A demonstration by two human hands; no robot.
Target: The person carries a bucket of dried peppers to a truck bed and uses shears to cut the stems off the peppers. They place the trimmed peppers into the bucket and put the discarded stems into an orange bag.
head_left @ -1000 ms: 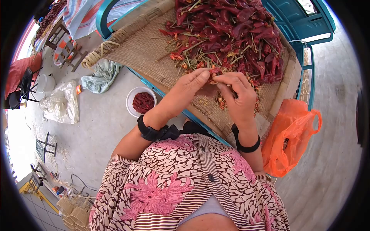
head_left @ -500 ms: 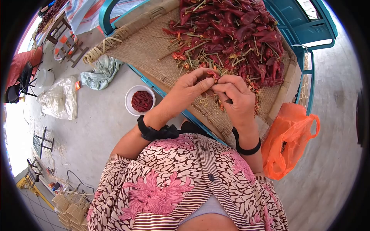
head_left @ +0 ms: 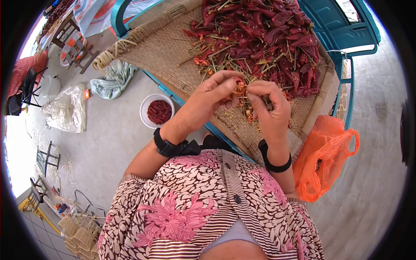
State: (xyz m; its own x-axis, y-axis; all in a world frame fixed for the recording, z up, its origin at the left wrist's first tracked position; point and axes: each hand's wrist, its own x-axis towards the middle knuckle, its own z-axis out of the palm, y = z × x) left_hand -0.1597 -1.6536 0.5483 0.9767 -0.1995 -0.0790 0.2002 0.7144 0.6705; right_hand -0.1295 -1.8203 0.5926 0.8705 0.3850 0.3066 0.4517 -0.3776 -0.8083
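Note:
My left hand (head_left: 215,92) has its fingers closed around a red dried chili (head_left: 236,81), whose orange inside shows between the fingertips. Close beside it, my right hand (head_left: 271,104) pinches at the chili's right side with thumb and forefinger; whether it grips a small piece there is too small to tell. Both hands are over the near part of a woven mat tray (head_left: 160,50). A large heap of dark red dried chilies (head_left: 260,39) lies just beyond them, with loose stems, seeds and orange bits near my fingers.
Left of the tray, a white bowl (head_left: 157,112) of red chilies stands on the floor. An orange plastic bag (head_left: 323,158) hangs at the tray's right corner. Teal metal rails (head_left: 346,41) edge the tray. Plastic bags, small stools and woven baskets (head_left: 82,236) are on the left.
My fingertips have moved slightly apart, and more of the chili's orange inside shows between them. My right hand has shifted a little right.

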